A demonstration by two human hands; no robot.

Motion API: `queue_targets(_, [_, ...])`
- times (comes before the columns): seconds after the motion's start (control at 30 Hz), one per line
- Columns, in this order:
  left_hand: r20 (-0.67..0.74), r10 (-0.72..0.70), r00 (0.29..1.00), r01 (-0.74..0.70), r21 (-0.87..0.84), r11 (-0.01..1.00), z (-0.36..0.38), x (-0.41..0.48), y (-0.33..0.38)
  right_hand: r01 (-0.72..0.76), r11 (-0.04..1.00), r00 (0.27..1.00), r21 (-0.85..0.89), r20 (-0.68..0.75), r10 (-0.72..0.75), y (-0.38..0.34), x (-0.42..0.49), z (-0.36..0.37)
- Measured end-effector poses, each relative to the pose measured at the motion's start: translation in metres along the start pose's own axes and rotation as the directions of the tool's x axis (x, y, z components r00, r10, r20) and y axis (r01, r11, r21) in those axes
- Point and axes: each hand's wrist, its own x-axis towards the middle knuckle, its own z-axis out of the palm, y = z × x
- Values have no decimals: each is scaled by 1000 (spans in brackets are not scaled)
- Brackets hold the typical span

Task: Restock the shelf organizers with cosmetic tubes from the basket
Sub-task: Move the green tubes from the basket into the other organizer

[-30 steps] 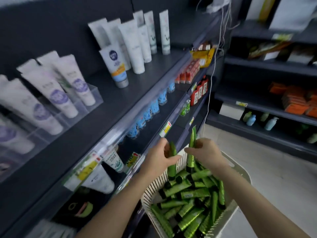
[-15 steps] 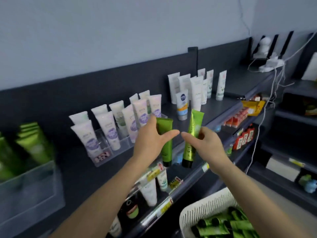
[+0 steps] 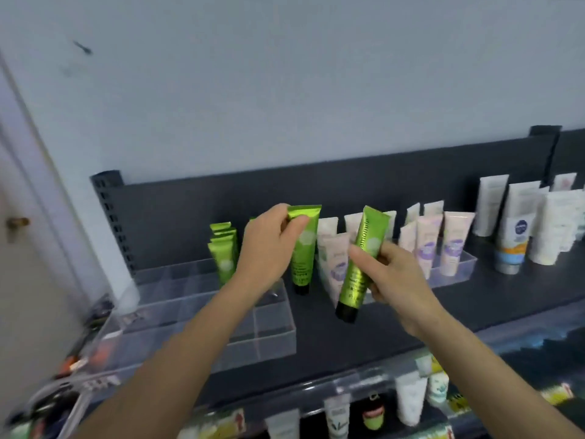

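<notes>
Left grip (image 3: 269,245) is clamped on a green tube (image 3: 304,251), thumb and fingers pinching it just under the crimped top, cap hanging straight down. Right grip (image 3: 392,274) is wrapped round the middle of a second green tube (image 3: 361,267), thumb across the front, and that one leans, black cap low and to the left, crimp up and to the right. A second ago both grips were down in the basket pulling these two out; half a second ago they were up in front of the lilac-label white tubes (image 3: 452,239). Now the view has swung left and both have travelled with it: the left tube has arrived at the right rear corner of the clear organizer (image 3: 275,331), just beside the standing green tubes (image 3: 223,248) that sat far off at the left edge a moment back. Whether its cap is over a compartment or over bare shelf (image 3: 364,337), I can't tell. The right tube hangs over the shelf in front of the white tubes, between the two organizers, touching neither. The two tubes were nearly side by side before; now they are further apart. The front compartments of the clear organizer show no tubes. The second organizer (image 3: 465,264) holds the lilac-label row, and further right stand taller white tubes (image 3: 490,204) and a blue-and-orange tube (image 3: 512,245). Below the shelf edge, more tubes (image 3: 408,400) show on the next level down.
</notes>
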Motion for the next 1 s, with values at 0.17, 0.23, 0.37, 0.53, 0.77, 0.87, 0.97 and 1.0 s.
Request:
queue_targets(0.17, [-76,-22,997,28,80,996,-73,5,-31,22,1000,988,15,152,-24,-9,6,61])
queue_targets(0.23, [-141,-26,990,43,121,992,-97,10,-44,38,999,979,33,201,-44,-10,8,80])
queue_targets(0.37, [-241,-50,969,105,220,970,-128,25,-75,44,999,974,7,223,-44,-12,12,110])
queue_targets(0.53, [-246,-113,963,177,259,950,-129,42,-127,24,1000,971,9,236,-25,-12,18,133])
queue_targets(0.77, [-146,-179,973,204,183,962,-99,63,-184,37,999,973,-31,227,-29,-15,31,152])
queue_targets(0.87, [-129,-167,978,188,182,965,-94,73,-196,52,998,974,-46,224,-40,-17,38,157])
queue_targets(0.97, [-83,-158,984,172,203,964,-97,86,-201,82,993,971,-89,230,-59,-18,43,163])
queue_targets(1.0, [-63,-161,985,171,209,963,-100,90,-203,96,989,970,-109,232,-69,-19,44,166])
